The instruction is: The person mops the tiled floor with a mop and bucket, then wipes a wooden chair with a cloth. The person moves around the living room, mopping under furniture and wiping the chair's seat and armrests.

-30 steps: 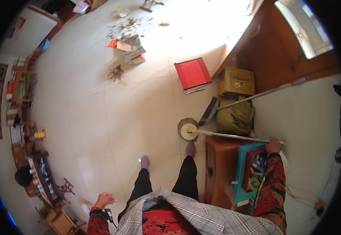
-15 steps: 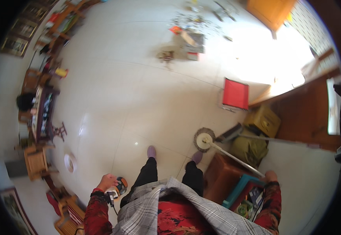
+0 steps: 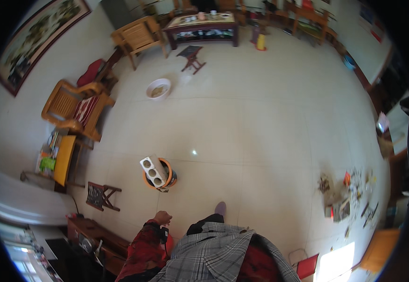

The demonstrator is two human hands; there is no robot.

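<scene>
My left hand (image 3: 163, 217) hangs low in front of me, its fingers loosely bent and apart, with nothing visible in them. A dark device with a cord is at its wrist. Closest beyond it stands an orange-rimmed round bucket (image 3: 172, 173), with a white block (image 3: 154, 171) with three round holes sticking out of its top. Partly hidden behind my left sleeve is something red and rounded (image 3: 169, 244). My right hand and forearm are out of the picture; a plaid garment (image 3: 209, 254) fills the lower middle.
A folding stool (image 3: 102, 196) and a brown cabinet (image 3: 96, 237) are on the left. Farther off stand a pink basin (image 3: 158, 89), another small stool (image 3: 192, 58), wooden chairs (image 3: 138, 37) and a low table (image 3: 202, 29). Scattered debris (image 3: 354, 190) and a box (image 3: 340, 210) lie right.
My view has swung left, bringing the bucket and chairs forward. The round-headed mop, whose handle end was at my right hand, has left view along with that hand.
</scene>
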